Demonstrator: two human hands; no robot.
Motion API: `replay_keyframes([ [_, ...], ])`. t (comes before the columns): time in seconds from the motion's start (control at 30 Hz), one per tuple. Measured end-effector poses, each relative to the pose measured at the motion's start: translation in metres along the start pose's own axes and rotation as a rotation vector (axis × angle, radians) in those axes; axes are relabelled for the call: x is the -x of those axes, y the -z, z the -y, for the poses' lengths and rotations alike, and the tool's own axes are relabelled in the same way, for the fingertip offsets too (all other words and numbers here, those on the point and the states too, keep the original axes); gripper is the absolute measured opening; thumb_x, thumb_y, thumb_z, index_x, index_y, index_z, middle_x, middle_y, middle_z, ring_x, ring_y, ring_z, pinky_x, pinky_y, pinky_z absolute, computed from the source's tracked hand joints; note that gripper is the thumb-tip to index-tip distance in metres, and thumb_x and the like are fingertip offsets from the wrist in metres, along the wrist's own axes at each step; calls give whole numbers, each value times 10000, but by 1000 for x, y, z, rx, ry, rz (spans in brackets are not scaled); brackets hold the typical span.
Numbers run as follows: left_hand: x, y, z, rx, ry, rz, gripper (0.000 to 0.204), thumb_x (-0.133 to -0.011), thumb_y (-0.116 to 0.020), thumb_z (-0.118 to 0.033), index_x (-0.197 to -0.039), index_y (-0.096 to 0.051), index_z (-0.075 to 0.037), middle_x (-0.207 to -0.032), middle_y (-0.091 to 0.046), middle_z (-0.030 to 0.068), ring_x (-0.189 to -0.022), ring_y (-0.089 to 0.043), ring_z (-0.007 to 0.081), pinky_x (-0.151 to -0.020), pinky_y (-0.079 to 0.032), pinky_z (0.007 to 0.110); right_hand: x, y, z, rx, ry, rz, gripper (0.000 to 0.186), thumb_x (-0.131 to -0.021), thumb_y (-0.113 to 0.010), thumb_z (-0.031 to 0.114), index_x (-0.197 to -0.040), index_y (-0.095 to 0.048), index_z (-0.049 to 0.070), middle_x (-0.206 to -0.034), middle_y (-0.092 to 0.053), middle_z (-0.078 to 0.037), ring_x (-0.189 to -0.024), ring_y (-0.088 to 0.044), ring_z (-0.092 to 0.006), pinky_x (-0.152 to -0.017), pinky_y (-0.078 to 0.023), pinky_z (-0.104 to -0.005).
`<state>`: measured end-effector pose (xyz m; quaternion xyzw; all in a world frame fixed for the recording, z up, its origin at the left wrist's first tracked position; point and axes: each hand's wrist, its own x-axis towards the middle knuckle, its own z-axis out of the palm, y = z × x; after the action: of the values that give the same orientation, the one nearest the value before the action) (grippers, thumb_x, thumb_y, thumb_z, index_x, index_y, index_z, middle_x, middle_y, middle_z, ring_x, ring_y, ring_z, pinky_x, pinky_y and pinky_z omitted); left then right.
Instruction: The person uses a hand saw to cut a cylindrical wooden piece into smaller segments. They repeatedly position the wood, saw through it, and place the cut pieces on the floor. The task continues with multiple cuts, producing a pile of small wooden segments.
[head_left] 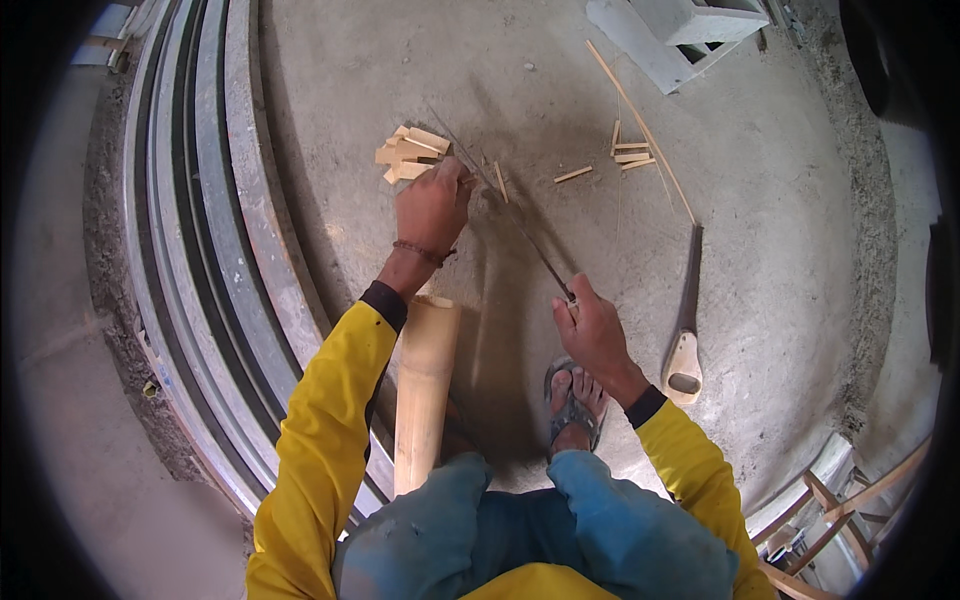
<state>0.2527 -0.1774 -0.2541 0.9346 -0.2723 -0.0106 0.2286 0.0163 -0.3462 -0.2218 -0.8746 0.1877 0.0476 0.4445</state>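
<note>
My right hand (595, 335) is closed around the handle of a long knife (535, 245). Its dark, narrow blade, seen nearly edge-on, slants up and left past the fingers of my left hand (432, 210). Those fingers are pinched together beside the blade; whatever they hold is hidden. Just beyond the left hand lies a pile of short split bamboo pieces (408, 152). A thick bamboo section (427, 375) stands below my left wrist, next to my leg. One thin bamboo stick (501, 182) lies on the floor close to the blade.
Long grey metal beams (225, 200) run along the left. On the right, a handsaw (688, 320) lies by a long thin strip (640, 120) and several small sticks (632, 156). A whitish block (690, 25) sits at the far right, a wooden frame (840, 510) at lower right.
</note>
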Motion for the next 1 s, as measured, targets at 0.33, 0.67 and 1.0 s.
replay_keyframes([
  [0.33, 8, -15, 5, 59, 50, -12, 201, -903, -779, -280, -899, -697, -96, -830, -747, 95, -746, -720, 330, -670, -546, 441, 6, -14, -23, 77, -25, 57, 306, -1001, -620, 239, -1203, -510, 36, -741, -646, -238, -779, -649, -494, -658, -490, -569],
  [0.67, 13, -11, 8, 319, 210, -145, 243, -886, -834, -211, -888, -670, -32, -731, -727, 107, -662, -724, 196, -631, -550, 349, 23, 10, -31, 25, -139, -13, 300, -997, -622, 234, -1187, -504, 35, -724, -635, -225, -780, -656, -484, -667, -483, -567],
  [1.0, 17, -22, 38, 626, 370, -251, 194, -935, -791, -168, -913, -663, -24, -795, -734, 57, -671, -683, 111, -633, -534, 289, 53, 23, -33, -80, -200, 110, 254, -998, -642, 220, -1104, -502, 36, -696, -604, -225, -715, -654, -473, -631, -484, -520],
])
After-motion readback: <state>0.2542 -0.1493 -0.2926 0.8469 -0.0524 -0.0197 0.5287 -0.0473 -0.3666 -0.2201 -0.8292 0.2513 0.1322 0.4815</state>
